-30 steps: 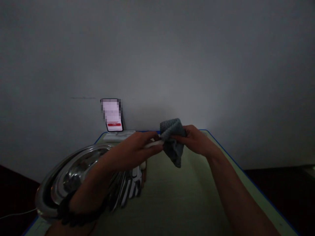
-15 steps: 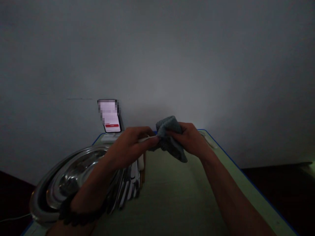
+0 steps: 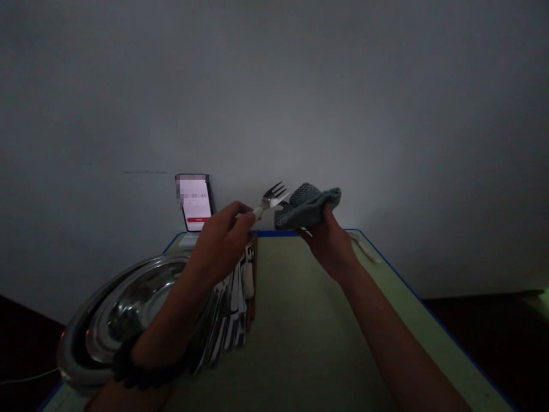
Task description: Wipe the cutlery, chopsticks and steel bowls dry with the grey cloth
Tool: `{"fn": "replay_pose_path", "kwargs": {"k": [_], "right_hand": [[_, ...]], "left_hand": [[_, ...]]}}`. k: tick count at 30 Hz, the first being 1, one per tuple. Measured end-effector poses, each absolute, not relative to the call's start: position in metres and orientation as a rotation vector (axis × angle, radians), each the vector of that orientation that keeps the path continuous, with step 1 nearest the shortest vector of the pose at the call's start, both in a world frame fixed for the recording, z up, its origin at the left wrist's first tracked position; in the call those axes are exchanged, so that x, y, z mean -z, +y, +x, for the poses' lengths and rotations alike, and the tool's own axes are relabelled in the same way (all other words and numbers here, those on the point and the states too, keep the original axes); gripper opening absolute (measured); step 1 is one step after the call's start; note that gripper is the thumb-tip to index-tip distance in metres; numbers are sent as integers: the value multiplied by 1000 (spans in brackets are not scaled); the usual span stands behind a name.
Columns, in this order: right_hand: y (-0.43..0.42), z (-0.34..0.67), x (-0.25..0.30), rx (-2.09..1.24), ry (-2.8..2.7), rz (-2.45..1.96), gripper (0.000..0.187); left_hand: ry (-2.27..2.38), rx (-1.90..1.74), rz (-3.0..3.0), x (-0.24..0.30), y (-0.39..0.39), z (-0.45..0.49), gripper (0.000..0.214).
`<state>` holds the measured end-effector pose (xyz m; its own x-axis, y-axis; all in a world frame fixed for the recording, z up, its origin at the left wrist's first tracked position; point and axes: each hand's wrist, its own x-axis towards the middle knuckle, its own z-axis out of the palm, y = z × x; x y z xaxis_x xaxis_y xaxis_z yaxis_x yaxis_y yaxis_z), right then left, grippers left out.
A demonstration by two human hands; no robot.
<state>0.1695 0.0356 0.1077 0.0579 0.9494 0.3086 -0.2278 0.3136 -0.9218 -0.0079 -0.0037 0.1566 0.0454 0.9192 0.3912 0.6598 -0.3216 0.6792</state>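
Note:
My left hand (image 3: pixel 223 243) is closed around the white handle of a metal fork (image 3: pixel 271 199), which points up and to the right with its tines in the air. My right hand (image 3: pixel 328 243) grips a bunched grey-blue cloth (image 3: pixel 307 206) just to the right of the tines, touching or nearly touching them. Both hands are raised above the far half of a pale green table (image 3: pixel 300 320) with a blue edge.
A large steel basin (image 3: pixel 115 312) sits at the table's left. A row of white-handled cutlery (image 3: pixel 234 309) lies beside it. A lit phone (image 3: pixel 196 201) stands against the grey wall at the back. A small white object (image 3: pixel 364 247) lies near the right edge.
The fork has come out of the cloth and both hands have lifted. The tines, hidden inside the cloth before, now stand free at the cloth's left side.

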Motion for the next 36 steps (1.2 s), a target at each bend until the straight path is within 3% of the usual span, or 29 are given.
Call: {"fn": "replay_pose_path", "kwargs": {"k": [4, 10, 20, 25, 32, 36], "right_hand": [[24, 148, -105, -1128, -1258, -815, 62], [20, 133, -96, -1214, -870, -827, 39], [31, 160, -94, -784, -1045, -1033, 43], [30, 160, -99, -929, -883, -904, 35], [24, 139, -99, -1199, -723, -841, 26], [13, 126, -100, -1227, -765, -810, 30]], "left_hand": [[1409, -1035, 2046, -147, -3, 3, 21], [1264, -643, 2307, -125, -5, 24, 24], [1075, -576, 2081, -144, -10, 11, 32], [882, -345, 2008, -155, -18, -6, 24], [1124, -436, 2247, -148, -14, 1, 22], [1188, -492, 2214, -129, -1, 7, 24]]}}
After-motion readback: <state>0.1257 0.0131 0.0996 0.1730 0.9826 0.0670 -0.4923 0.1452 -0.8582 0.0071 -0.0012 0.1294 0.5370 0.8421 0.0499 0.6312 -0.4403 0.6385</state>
